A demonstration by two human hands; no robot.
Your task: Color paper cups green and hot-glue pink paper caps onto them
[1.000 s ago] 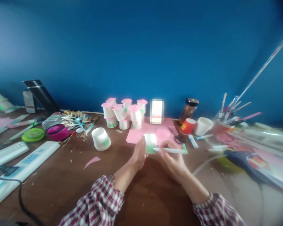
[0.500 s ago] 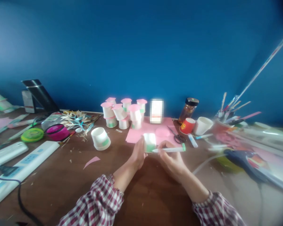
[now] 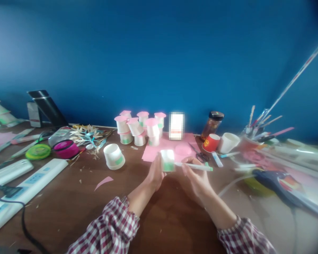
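Note:
My left hand [image 3: 155, 173] is closed around the side of a small white paper cup [image 3: 167, 156], which has a green patch on its lower part. In my right hand [image 3: 198, 181] a white marker [image 3: 202, 167] with a green end is pinched, lying nearly level. Its tip points left and reaches close to the cup's side; whether it touches I cannot tell. Behind the hands lies pink paper [image 3: 151, 151] with a pink disc [image 3: 182, 149] and black-handled scissors [image 3: 201, 156]. Another white cup [image 3: 113, 156] with a green patch stands left of my hands.
Stacked white cups with pink tops [image 3: 151, 123] stand at the back. A red paper cup [image 3: 211, 143], a white cup [image 3: 229, 142] and a dark-lidded jar [image 3: 213, 123] are on the right, near a glue gun [image 3: 277, 185]. A power strip [image 3: 31, 185] lies left.
My right hand and the marker have shifted slightly right, drawing the tip back from the cup's green patch. The left hand keeps its hold on the cup.

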